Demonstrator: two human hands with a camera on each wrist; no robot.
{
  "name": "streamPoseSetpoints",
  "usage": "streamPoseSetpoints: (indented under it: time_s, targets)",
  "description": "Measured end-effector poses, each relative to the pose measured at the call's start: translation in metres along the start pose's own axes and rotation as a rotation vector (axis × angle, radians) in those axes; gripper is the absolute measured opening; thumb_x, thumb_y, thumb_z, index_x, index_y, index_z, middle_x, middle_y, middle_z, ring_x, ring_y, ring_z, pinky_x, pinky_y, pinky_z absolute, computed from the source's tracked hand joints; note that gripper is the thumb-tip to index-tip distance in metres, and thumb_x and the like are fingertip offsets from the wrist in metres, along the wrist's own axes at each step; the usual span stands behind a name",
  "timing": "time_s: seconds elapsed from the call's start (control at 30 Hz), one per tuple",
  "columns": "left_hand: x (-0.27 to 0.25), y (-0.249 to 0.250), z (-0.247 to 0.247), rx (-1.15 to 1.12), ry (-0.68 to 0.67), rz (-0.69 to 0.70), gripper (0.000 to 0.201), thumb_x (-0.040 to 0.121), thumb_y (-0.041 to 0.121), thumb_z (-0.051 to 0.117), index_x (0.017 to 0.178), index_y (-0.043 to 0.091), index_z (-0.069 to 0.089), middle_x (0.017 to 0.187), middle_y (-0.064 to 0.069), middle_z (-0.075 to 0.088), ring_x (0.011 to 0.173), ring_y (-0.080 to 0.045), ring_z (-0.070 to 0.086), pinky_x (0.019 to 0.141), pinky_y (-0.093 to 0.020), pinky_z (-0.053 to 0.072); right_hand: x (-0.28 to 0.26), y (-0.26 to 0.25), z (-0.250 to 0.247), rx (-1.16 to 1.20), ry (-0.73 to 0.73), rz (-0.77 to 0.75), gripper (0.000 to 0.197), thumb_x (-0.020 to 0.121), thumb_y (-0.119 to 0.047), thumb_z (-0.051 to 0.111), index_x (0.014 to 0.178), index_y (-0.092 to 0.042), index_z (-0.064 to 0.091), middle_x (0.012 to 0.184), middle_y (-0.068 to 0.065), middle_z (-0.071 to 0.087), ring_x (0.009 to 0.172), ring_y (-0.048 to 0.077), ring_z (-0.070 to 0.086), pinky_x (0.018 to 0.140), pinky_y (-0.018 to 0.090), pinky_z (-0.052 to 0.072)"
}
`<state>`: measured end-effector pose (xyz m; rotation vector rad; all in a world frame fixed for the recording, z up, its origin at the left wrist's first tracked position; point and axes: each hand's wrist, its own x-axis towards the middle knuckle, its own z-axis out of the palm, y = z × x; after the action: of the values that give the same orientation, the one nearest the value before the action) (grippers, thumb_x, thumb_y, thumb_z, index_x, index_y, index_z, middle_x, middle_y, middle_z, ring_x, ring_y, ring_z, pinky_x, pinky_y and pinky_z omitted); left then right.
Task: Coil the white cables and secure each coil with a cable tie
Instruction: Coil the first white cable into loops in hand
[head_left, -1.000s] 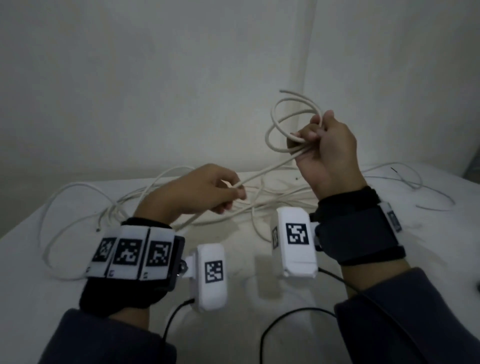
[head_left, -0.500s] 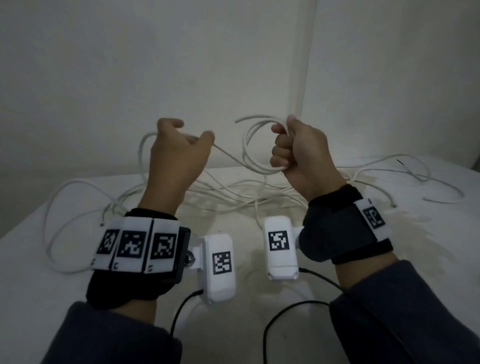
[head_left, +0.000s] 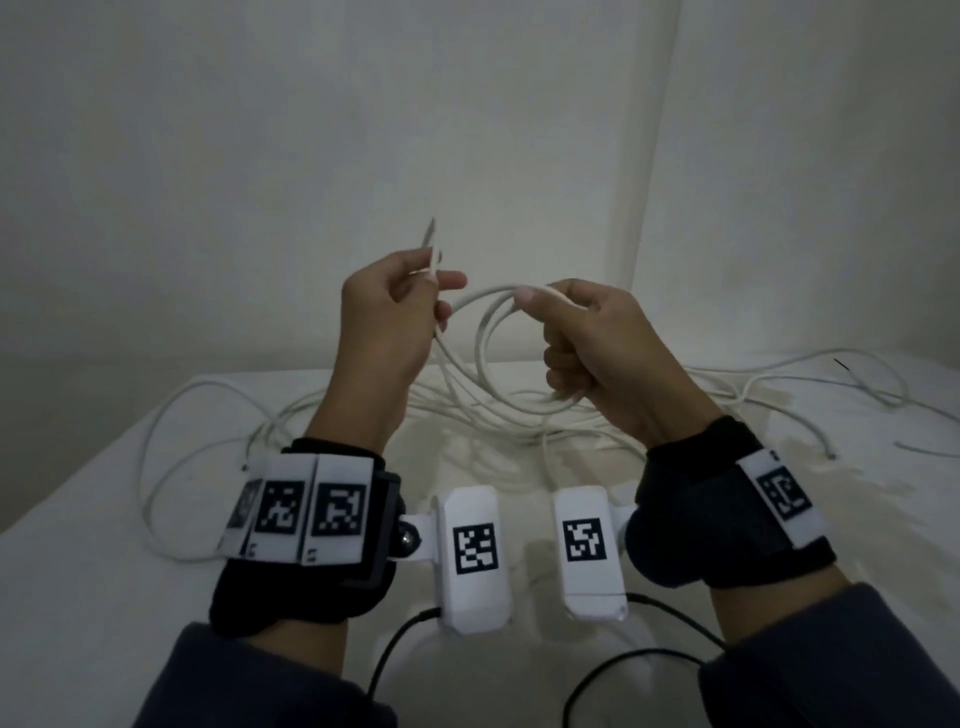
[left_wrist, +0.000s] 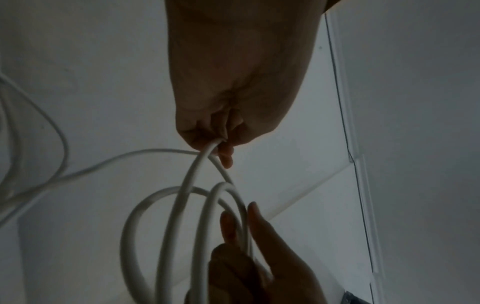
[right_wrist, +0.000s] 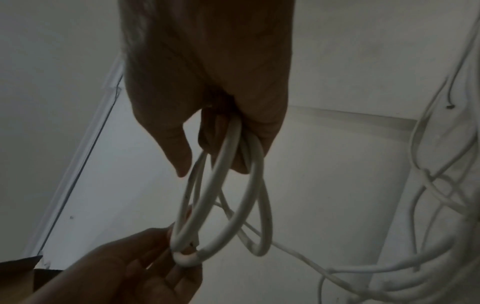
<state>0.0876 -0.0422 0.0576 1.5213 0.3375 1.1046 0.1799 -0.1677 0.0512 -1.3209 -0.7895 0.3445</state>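
Observation:
A small coil of white cable (head_left: 488, 358) hangs in the air above the table, and my right hand (head_left: 540, 312) grips its loops in a curled fist. My left hand (head_left: 439, 286) is just left of the coil and pinches the cable near its free end (head_left: 431, 244), which sticks upward. In the left wrist view my left hand (left_wrist: 223, 144) pinches one strand, and the coil (left_wrist: 182, 205) runs down to my right hand. The right wrist view has the coil (right_wrist: 233, 185) hanging from my right hand (right_wrist: 215, 156), with my left hand's fingers (right_wrist: 179, 275) at its lower edge.
More loose white cables (head_left: 218, 410) lie tangled across the back of the white table (head_left: 78, 597). A thin black strip (head_left: 841, 364) lies at the far right. Walls meet in a corner close behind. Black leads run from the wrist cameras toward me.
My left hand rose from near the table to the coil, bringing the cable with it. My right hand came down and turned, so both hands are now level.

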Motion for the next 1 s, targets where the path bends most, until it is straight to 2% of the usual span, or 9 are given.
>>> streamPoseSetpoints:
  time_s: [0.2,0.37,0.43,0.53,0.63,0.73,0.8,0.9,1.0]
  targets:
    - [0.001,-0.006,0.001,0.366,-0.002,0.258,0.027,0.098,0.005,0.040,0.112,0.016,0.060,0.081,0.006,0.063,0.068,-0.006,0.057,0.074,-0.027,0.050,0.002,0.007,0.000,-0.161,-0.044,-0.073,0.023,0.095,-0.024,0.058,0.078,-0.010,0.066,0.041,-0.014,0.030,0.035,0.006,0.028,0.040,0.019,0.029]
    - [-0.005,-0.007,0.002,0.580,-0.070,0.372,0.028,0.098,0.007,0.040,0.112,0.019,0.060,0.085,0.009,0.063,0.081,-0.018,0.059,0.074,-0.032,0.047,-0.001,0.003,-0.004,-0.300,-0.166,-0.057,0.029,0.095,-0.027,0.058,0.075,-0.007,0.063,0.041,-0.012,0.028,0.036,0.008,0.026,0.039,0.017,0.027]
    - [-0.006,-0.006,0.003,0.528,-0.160,0.349,0.027,0.096,0.003,0.040,0.109,0.018,0.059,0.083,0.009,0.062,0.080,-0.016,0.060,0.072,-0.029,0.050,-0.002,0.001,-0.006,-0.348,-0.203,-0.068,0.029,0.095,-0.027,0.059,0.074,-0.007,0.064,0.045,-0.006,0.026,0.038,0.011,0.025,0.039,0.017,0.027]
    - [-0.008,-0.006,0.003,0.416,-0.302,0.295,0.024,0.097,0.002,0.041,0.108,0.017,0.056,0.088,0.003,0.066,0.076,-0.017,0.067,0.073,-0.039,0.057,-0.003,-0.001,-0.009,-0.406,-0.202,-0.110,0.032,0.093,-0.031,0.061,0.074,-0.006,0.067,0.053,0.007,0.026,0.045,0.017,0.024,0.040,0.020,0.028]
    - [-0.011,-0.004,0.005,0.337,-0.380,0.221,0.018,0.099,0.006,0.040,0.108,0.016,0.052,0.093,-0.005,0.068,0.077,-0.021,0.071,0.075,-0.044,0.059,-0.004,-0.005,-0.013,-0.401,-0.171,-0.156,0.030,0.091,-0.029,0.063,0.078,-0.003,0.071,0.057,0.018,0.038,0.045,0.017,0.028,0.040,0.021,0.030]
    - [-0.015,0.002,0.008,0.172,-0.442,0.095,0.018,0.100,0.003,0.036,0.112,0.008,0.050,0.088,-0.013,0.068,0.071,-0.023,0.071,0.070,-0.036,0.060,-0.003,-0.009,-0.014,-0.352,-0.076,-0.207,0.020,0.086,-0.025,0.070,0.087,-0.005,0.065,0.053,0.004,0.050,0.044,0.013,0.035,0.041,0.022,0.032]
    - [-0.018,0.007,0.009,0.095,-0.500,0.031,0.021,0.101,0.005,0.034,0.115,0.005,0.050,0.077,-0.009,0.067,0.060,-0.019,0.068,0.059,-0.031,0.058,-0.003,-0.011,-0.014,-0.285,-0.041,-0.229,0.021,0.084,-0.020,0.072,0.096,-0.011,0.057,0.051,-0.002,0.052,0.043,0.012,0.034,0.040,0.022,0.031]
    - [-0.021,0.012,0.011,-0.086,-0.551,-0.047,0.026,0.102,0.006,0.028,0.111,0.003,0.053,0.061,-0.001,0.056,0.042,-0.011,0.047,0.042,-0.023,0.046,-0.007,-0.015,-0.009,-0.189,-0.036,-0.291,0.020,0.086,-0.015,0.071,0.091,-0.012,0.052,0.044,-0.008,0.047,0.040,0.010,0.032,0.040,0.022,0.029]
    - [-0.021,0.018,0.012,-0.159,-0.552,-0.078,0.029,0.101,0.007,0.029,0.101,0.007,0.058,0.057,0.002,0.045,0.039,-0.005,0.029,0.038,-0.016,0.031,-0.010,-0.018,-0.004,-0.154,-0.025,-0.332,0.023,0.086,-0.019,0.071,0.084,-0.011,0.049,0.046,-0.005,0.047,0.043,0.013,0.033,0.042,0.026,0.030]
